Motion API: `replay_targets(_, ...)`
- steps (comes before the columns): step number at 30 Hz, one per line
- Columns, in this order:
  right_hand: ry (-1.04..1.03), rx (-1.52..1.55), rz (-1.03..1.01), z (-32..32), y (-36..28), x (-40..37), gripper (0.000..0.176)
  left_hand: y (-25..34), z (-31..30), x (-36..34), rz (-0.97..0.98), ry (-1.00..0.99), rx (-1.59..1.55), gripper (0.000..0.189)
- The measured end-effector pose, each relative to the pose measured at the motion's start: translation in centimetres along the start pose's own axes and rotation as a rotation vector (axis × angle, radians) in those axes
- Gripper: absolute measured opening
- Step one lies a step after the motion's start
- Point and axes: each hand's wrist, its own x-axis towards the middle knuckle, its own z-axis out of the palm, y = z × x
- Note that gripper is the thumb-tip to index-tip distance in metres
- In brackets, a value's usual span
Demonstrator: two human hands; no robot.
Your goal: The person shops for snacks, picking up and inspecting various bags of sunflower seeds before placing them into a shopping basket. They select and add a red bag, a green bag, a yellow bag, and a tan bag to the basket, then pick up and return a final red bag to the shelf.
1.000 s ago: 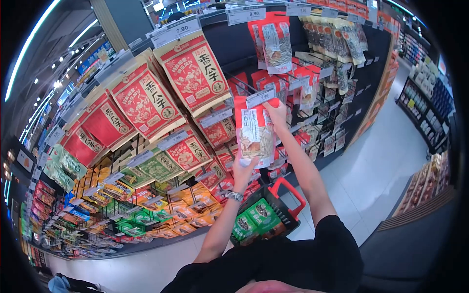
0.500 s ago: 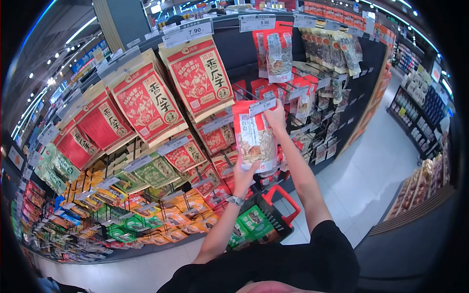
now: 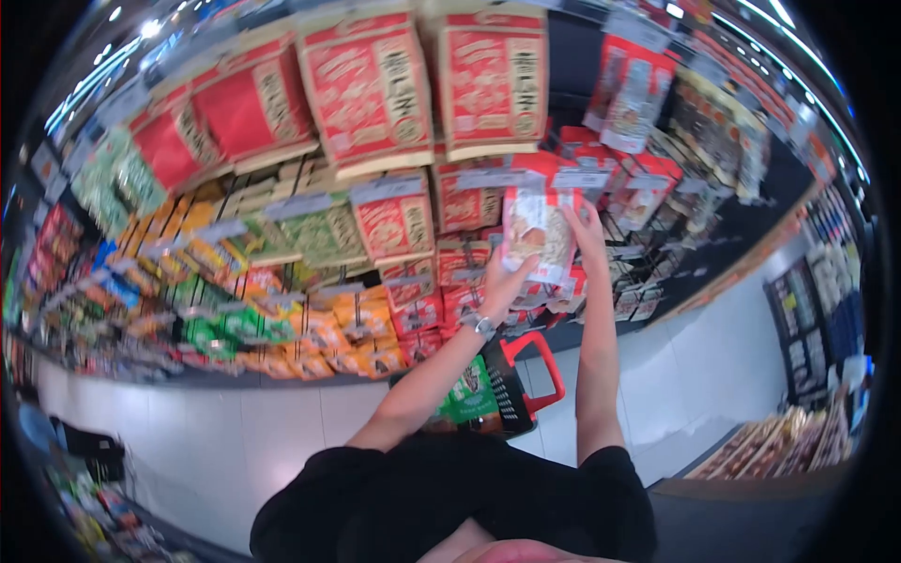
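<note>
A red and clear bag of pale dried food (image 3: 542, 233) is upright in front of the hanging shelf, between my two hands. My left hand (image 3: 508, 280) grips its lower left corner, thumb across the front. My right hand (image 3: 587, 233) is at its upper right edge, fingers bent against the side. A grey price tag (image 3: 581, 178) overlaps the top of the bag. Similar red bags (image 3: 644, 188) hang on hooks just to the right.
Large red and tan bags (image 3: 367, 89) hang at the upper left, with orange packets (image 3: 361, 314) lower. A black basket with a red handle (image 3: 556, 373) holding green packages (image 3: 466, 394) is below my hands. Pale floor tiles (image 3: 278, 418) show beneath the shelves.
The view has turned left and downward, so the shelves appear shifted. Both hands stay on the bag, and my right hand has moved from its top to its right side.
</note>
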Motion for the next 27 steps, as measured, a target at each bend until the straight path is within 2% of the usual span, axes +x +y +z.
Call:
replay_targets(1, -0.044, 0.001, 0.017, -1.2, 4.8, -0.4, 0.056, -0.7, -0.8, 0.5, 0.008, 0.009, 0.008, 0.065)
replay_targets(2, -0.085, 0.138, 0.092, -0.5, 6.3, -3.2, 0.061, -1.7, -1.9, 1.0, 0.016, 0.047, -0.013, 0.065)
replay_targets(3, -0.114, 0.275, 0.168, 0.3, 7.5, -5.6, 0.066, -3.4, -3.1, 1.9, 0.126, 0.043, 0.126, 0.068)
replay_targets(4, -0.128, 0.261, 0.182, 0.8, 8.7, -6.5, 0.066, -4.9, -3.8, 2.1, 0.225, 0.031, 0.269, 0.070)
replay_targets(5, -0.041, 0.312, 0.228, 1.0, 10.1, -7.2, 0.061, -5.8, -4.5, 1.6, 0.240, 0.023, 0.327, 0.074)
replay_targets(6, 0.057, 0.365, 0.274, 1.1, 11.0, -8.1, 0.056, -6.2, -4.9, 0.6, 0.227, 0.024, 0.317, 0.074)
replay_targets(8, 0.083, 0.268, 0.217, 1.6, 10.2, -7.6, 0.052, -6.6, -5.4, -1.8, 0.098, -0.097, 0.169, 0.077)
replay_targets(10, 0.037, 0.133, 0.179, 1.0, 9.9, -6.1, 0.046, -8.2, -6.2, -3.8, 0.122, -0.088, 0.215, 0.079)
replay_targets(11, 0.050, 0.123, 0.183, 0.9, 10.0, -5.2, 0.046, -9.1, -7.4, -4.6, 0.063, -0.146, 0.265, 0.079)
replay_targets(12, 0.094, 0.086, 0.089, 1.0, 10.5, -4.4, 0.045, -10.3, -8.7, -5.5, 0.005, -0.204, 0.316, 0.079)
replay_targets(13, 0.133, 0.050, -0.003, 1.0, 10.9, -3.6, 0.045, -12.3, -10.1, -6.7, 0.103, -0.227, 0.350, 0.078)
replay_targets(14, 0.138, 0.042, 0.005, 0.7, 11.4, -2.5, 0.045, -13.0, -11.4, -8.2, 0.093, -0.229, 0.343, 0.078)
replay_targets(16, 0.053, -0.094, -0.010, -0.1, 12.2, -0.3, 0.045, -13.5, -14.9, -11.1, -0.155, -0.359, 0.331, 0.073)
replay_targets(20, 0.114, -0.181, 0.079, -1.1, 13.5, 3.0, 0.050, -15.5, -23.9, -15.9, -0.240, -0.344, 0.569, 0.065)
replay_targets(22, 0.232, -0.376, -0.089, -2.8, 17.2, 5.0, 0.055, -17.0, -29.3, -18.0, -0.268, -0.312, 0.604, 0.063)
replay_targets(23, 0.267, -0.241, -0.158, -2.0, 16.9, 4.5, 0.058, -17.3, -31.8, -19.2, -0.282, -0.249, 0.676, 0.060)
replay_targets(24, 0.270, -0.237, -0.143, -1.5, 16.5, 3.8, 0.058, -17.8, -34.5, -20.1, -0.298, -0.186, 0.750, 0.058)
replay_targets(25, 0.382, -0.330, -0.323, -1.0, 16.1, 2.9, 0.059, -19.4, -37.8, -20.6, -0.318, -0.185, 0.757, 0.058)
replay_targets(26, 0.488, -0.431, -0.492, -0.6, 15.9, 1.2, 0.060, -21.7, -41.0, -21.8, -0.403, -0.092, 0.722, 0.054)
replay_targets(27, 0.530, -0.416, -0.434, 0.3, 14.7, -1.5, 0.060, -23.0, -43.5, -24.1, -0.497, 0.005, 0.684, 0.051)
